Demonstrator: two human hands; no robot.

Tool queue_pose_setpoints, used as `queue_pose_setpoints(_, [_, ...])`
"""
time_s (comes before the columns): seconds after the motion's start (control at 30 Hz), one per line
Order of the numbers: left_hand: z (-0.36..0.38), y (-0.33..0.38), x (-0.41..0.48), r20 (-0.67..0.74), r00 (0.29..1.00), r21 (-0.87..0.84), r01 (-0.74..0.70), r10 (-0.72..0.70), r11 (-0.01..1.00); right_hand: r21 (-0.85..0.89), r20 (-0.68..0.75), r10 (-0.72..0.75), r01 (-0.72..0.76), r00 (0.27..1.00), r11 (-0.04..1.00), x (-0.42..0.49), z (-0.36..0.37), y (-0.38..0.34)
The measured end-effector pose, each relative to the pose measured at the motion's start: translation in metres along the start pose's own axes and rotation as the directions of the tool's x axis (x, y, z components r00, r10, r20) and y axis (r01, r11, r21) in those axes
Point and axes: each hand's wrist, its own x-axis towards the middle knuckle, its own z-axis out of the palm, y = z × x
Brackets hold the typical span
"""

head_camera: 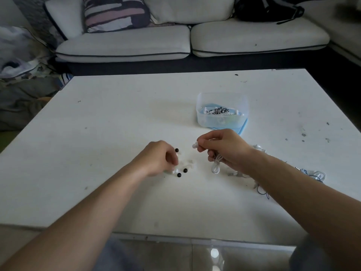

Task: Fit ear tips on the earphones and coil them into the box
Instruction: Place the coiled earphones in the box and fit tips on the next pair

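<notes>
My right hand (224, 148) holds a white earphone: the earbud (194, 145) sticks out between thumb and forefinger, and a loop of its white cable (215, 166) hangs below the fist. My left hand (161, 158) reaches with curled fingers into a small pile of ear tips on the table, its fingertips on a white tip (173, 171). Black ear tips (179, 175) and white ear tips (188, 163) lie loose between the hands. The clear plastic box (221, 120) stands beyond my right hand with coiled earphones inside.
More tangled white and blue earphones (312, 174) lie on the white table (117, 118) behind my right forearm. A blue lid (242, 130) sits under the box. A white sofa (175, 42) runs along the far side.
</notes>
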Motion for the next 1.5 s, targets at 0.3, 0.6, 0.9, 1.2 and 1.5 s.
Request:
queue_pose_setpoints(0.3, [0.019, -0.004, 0.002, -0.001, 1.000, 0.189, 0.016, -0.016, 0.982, 0.085, 0.023, 0.068, -0.070, 0.997, 0.994, 0.001, -0.002, 0.000])
queue_pose_setpoints(0.6, [0.002, 0.003, -0.002, -0.107, 0.994, 0.092, 0.039, -0.029, 0.995, 0.074, -0.001, 0.048, -0.048, 0.999, 0.996, -0.004, -0.002, -0.007])
queue_pose_setpoints(0.9, [-0.019, 0.030, -0.017, -0.156, 0.988, -0.651, -0.117, 0.018, 0.750, 0.219, -0.013, 0.006, -0.003, 1.000, 0.976, -0.010, 0.001, -0.017])
queue_pose_setpoints(1.2, [-0.021, 0.040, -0.018, -0.026, 1.000, -0.940, -0.022, -0.007, 0.340, 0.245, -0.030, -0.152, 0.155, 0.988, 0.957, -0.021, 0.004, -0.027])
queue_pose_setpoints(1.5, [-0.023, 0.044, -0.019, 0.018, 1.000, -0.978, 0.013, 0.021, 0.208, 0.182, -0.037, -0.215, 0.218, 0.976, 0.959, -0.024, 0.003, -0.027])
